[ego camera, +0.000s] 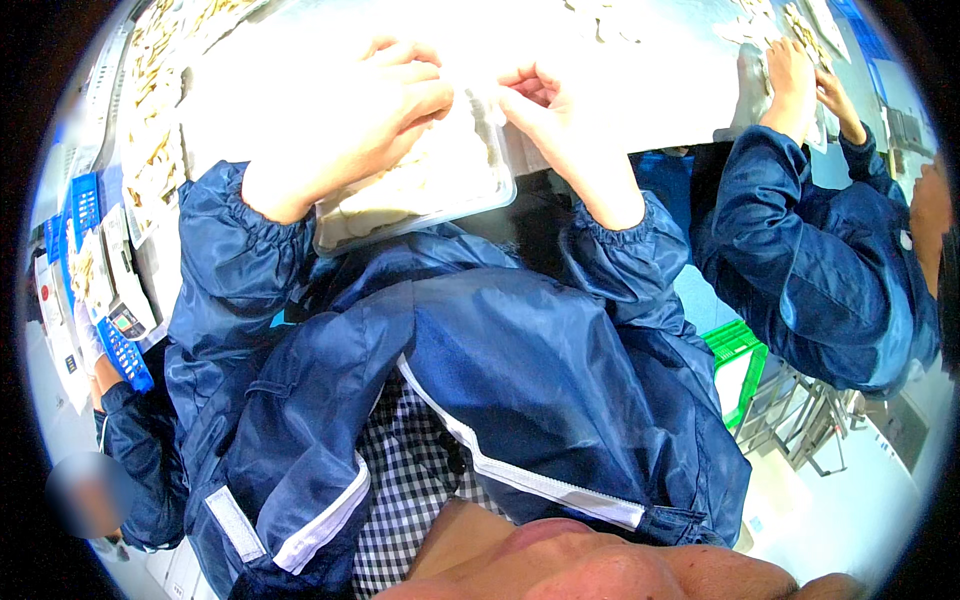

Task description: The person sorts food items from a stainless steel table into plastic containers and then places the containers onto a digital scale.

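My left hand (409,97) is over the far part of a clear plastic tray (508,196), its fingers curled downward. Pale, flat pieces of food (390,199) lie in the tray, which rests at the table's near edge in front of my body. To the right of the tray, my right hand (544,105) is raised with thumb and forefinger close together. A small white spot shows at those fingertips, but glare hides whether it is a held piece. Under the left fingers, too, I cannot make out any held thing. Strong light washes out the white tabletop (277,82).
Pale brown strips of food (154,112) are spread along the left. Beyond them stand blue perforated baskets (124,352) and a scale (129,319), near a co-worker's sleeve (146,450). At right, another co-worker's hands (791,82) work over more strips. A green crate (739,367) stands below.
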### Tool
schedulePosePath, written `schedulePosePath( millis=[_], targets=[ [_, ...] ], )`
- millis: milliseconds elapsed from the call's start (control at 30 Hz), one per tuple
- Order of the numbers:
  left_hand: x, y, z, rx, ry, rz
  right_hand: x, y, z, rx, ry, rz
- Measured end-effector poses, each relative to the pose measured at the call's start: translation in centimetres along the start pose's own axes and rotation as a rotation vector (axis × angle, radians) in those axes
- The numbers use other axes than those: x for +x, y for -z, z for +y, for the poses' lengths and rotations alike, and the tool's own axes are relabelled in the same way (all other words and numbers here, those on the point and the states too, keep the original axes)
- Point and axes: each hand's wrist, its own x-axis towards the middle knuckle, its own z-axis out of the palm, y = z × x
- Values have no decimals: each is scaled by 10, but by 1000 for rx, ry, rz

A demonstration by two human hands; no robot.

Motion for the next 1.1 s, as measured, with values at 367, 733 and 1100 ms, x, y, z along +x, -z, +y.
schedulePosePath(
  millis=[367, 733, 1100],
  targets=[
    [3, -7, 0, -11, -1, 8, -4, 9, 12, 104, -56, 37],
    [7, -12, 1, -5, -12, 18, -7, 10, 7, 136, -54, 1],
    [5, -5, 0, -21, -21, -25, -13, 12, -1, 110, -66, -33]
  ],
)
